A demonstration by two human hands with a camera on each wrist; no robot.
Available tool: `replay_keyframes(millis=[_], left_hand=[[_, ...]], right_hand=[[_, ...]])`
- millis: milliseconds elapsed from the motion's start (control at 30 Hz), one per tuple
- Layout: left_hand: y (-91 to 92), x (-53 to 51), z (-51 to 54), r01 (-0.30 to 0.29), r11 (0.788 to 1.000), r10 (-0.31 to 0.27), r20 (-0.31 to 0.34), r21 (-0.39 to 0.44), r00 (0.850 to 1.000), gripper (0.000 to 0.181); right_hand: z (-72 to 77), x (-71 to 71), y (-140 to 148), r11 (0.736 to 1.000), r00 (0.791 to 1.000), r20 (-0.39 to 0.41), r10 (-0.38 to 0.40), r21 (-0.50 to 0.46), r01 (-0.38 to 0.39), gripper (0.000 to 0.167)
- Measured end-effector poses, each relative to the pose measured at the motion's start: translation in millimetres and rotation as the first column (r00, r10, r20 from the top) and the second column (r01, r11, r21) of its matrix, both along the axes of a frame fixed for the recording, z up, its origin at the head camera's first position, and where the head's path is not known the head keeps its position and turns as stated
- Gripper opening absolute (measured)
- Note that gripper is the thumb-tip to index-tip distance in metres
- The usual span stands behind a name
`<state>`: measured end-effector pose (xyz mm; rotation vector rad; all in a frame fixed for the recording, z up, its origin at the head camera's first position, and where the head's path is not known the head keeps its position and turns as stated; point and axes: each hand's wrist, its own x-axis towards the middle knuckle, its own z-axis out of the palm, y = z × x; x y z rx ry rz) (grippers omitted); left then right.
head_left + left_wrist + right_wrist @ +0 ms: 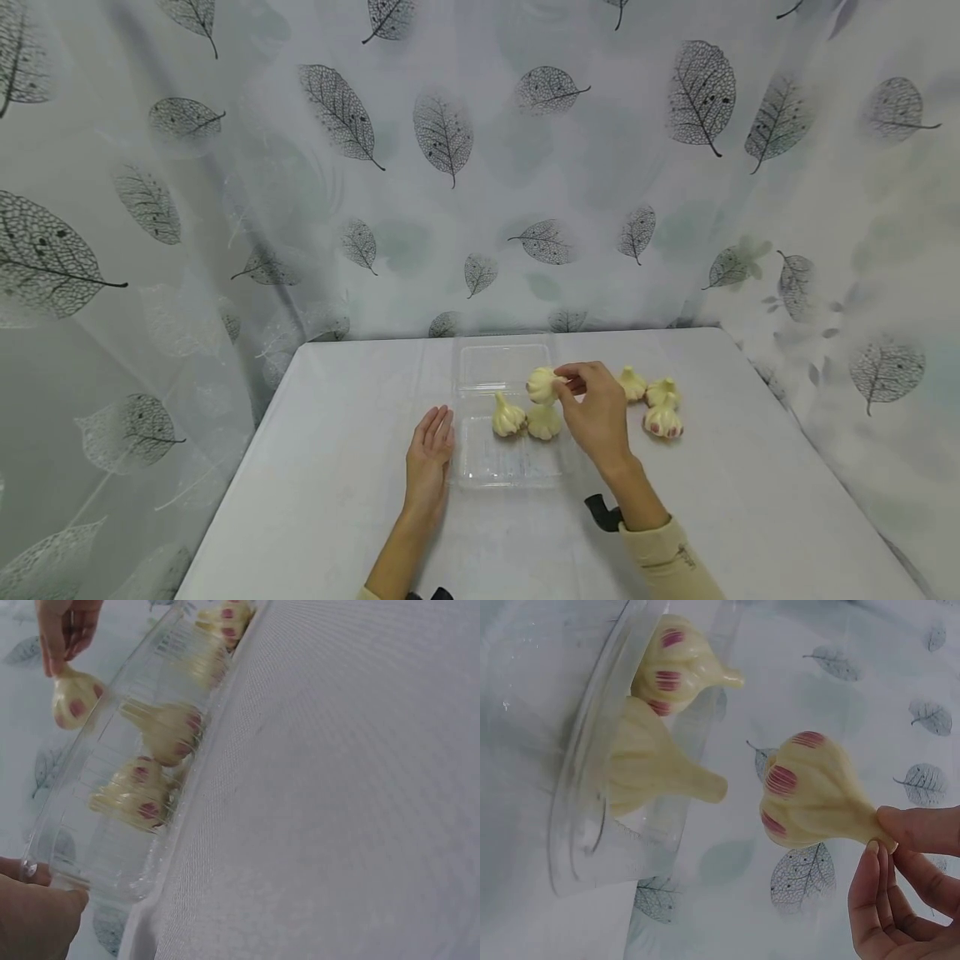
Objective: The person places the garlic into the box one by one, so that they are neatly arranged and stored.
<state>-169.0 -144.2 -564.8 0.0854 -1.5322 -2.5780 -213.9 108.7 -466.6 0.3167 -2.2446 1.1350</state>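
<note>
Garlic bulb (542,386) is positioned at the fingertips of the right hand (597,410), above the clear plastic container (480,468). The grip is a closed pinch: thumb and fingertips meet on the narrow stem end, with the rounded body wholly outside the fingers. The bulb lies on its side, stem toward the hand and body directed to the person's left. Per the right wrist view, reddish patches mark the body, and the bulb is apart from those in the container.

Two bulbs, a left bulb (508,417) and a right bulb (543,422), sit side by side inside the near section of the container, stems upward. The left hand (430,454) is placed along the container's left side, fingers extended and touching the wall.

To the right of the container, near the right hand, three loose bulbs (663,421) stand grouped on the white table (322,483). A leaf-patterned curtain (502,192) hangs behind the table.
</note>
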Motion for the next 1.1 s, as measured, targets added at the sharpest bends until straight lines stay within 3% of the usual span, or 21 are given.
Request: replay_keyframes(millis=[367,1100], left_hand=[[-1.1,0.3,0.5,0.012,0.999,-0.012,0.016,-0.04,1.0,0.068],[0.3,0.6,1.5,0.001,0.999,-0.001,0.011,-0.032,1.0,0.066]], right_hand=[[0.4,4.7,-10,0.999,0.999,0.021,0.047,0.004,-0.047,0.019],[4.2,10.8,-29,0.995,0.994,0.053,0.091,0.022,-0.092,0.018]])
